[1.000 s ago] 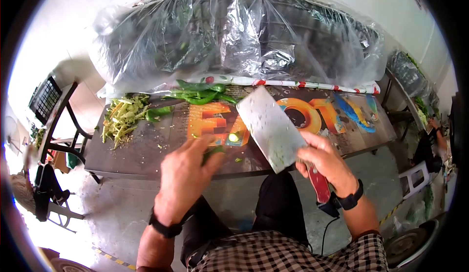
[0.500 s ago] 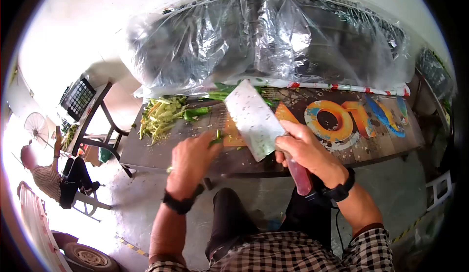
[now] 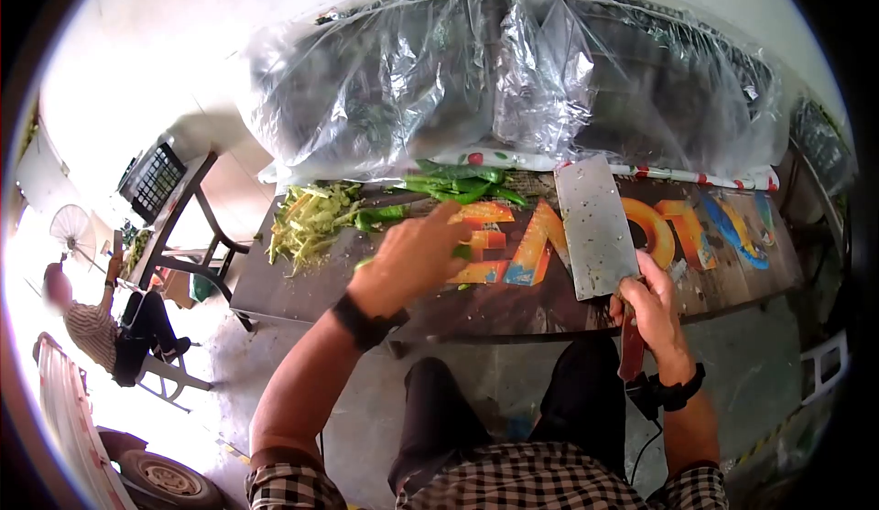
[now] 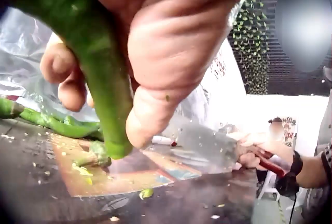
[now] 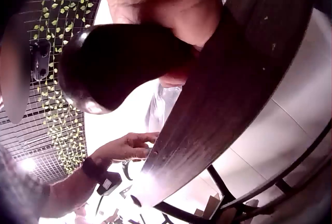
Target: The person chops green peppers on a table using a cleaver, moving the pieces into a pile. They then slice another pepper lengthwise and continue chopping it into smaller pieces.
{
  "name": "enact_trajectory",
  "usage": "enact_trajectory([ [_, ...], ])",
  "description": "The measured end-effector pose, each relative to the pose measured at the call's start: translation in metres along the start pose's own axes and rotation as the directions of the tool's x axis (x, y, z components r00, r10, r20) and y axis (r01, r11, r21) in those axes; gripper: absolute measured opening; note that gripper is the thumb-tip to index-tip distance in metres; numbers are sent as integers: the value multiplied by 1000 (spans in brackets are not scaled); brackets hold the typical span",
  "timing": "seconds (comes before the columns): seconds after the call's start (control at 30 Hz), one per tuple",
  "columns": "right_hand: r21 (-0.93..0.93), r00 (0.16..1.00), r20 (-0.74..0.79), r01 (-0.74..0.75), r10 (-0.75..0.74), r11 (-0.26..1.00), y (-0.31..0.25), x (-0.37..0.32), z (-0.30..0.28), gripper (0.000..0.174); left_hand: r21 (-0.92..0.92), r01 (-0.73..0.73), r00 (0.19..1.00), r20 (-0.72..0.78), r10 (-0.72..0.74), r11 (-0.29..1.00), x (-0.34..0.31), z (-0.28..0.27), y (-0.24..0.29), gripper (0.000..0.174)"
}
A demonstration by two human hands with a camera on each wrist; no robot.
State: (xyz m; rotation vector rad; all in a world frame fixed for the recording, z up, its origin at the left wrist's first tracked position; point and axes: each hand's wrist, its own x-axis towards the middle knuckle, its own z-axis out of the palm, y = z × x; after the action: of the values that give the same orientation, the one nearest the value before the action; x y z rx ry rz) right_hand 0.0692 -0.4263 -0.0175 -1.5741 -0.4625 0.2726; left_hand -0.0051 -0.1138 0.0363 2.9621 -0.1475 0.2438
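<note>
My left hand (image 3: 412, 258) is over the middle of the table and grips a long green pepper (image 4: 106, 94) between thumb and fingers, its blunt end pointing down. My right hand (image 3: 652, 313) holds a cleaver by its reddish handle (image 3: 631, 350). The broad blade (image 3: 595, 226) points away from me, flecked with green bits. Beyond my left hand lie several whole green peppers (image 3: 458, 180). A heap of pale green shreds (image 3: 311, 222) is at the table's left, with a green pepper piece (image 3: 382, 216) beside it. A cut-off pepper stem end (image 4: 96, 155) lies under the held pepper.
The dark table (image 3: 293, 295) carries worn painted letters and scattered crumbs. Behind it stands a long bulky thing under clear plastic sheeting (image 3: 412, 80). At left, a person (image 3: 101, 322) sits on a stool near a side table with a black crate (image 3: 157, 180).
My left hand has moved forward and right over the table. The cleaver has swung right, away from it, in my right hand. My head view has turned leftward since the first frame.
</note>
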Motion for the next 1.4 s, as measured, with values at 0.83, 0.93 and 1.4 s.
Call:
enact_trajectory([
  [0.83, 93, 997, 67, 24, -31, 995, 4, -3, 1, 40, -200, 446, 893, 45, -447, 872, -25, -32, -130, 27],
  [0.93, 92, 997, 78, 12, -20, 996, 2, -4, -2, 41, -280, 452, 892, 114, -438, 847, -12, -14, -135, 22],
  [1.4, 102, 997, 82, 4, -12, 995, 6, -3, -4, 39, -270, 398, 908, -23, -419, 877, 10, -29, -114, 30],
])
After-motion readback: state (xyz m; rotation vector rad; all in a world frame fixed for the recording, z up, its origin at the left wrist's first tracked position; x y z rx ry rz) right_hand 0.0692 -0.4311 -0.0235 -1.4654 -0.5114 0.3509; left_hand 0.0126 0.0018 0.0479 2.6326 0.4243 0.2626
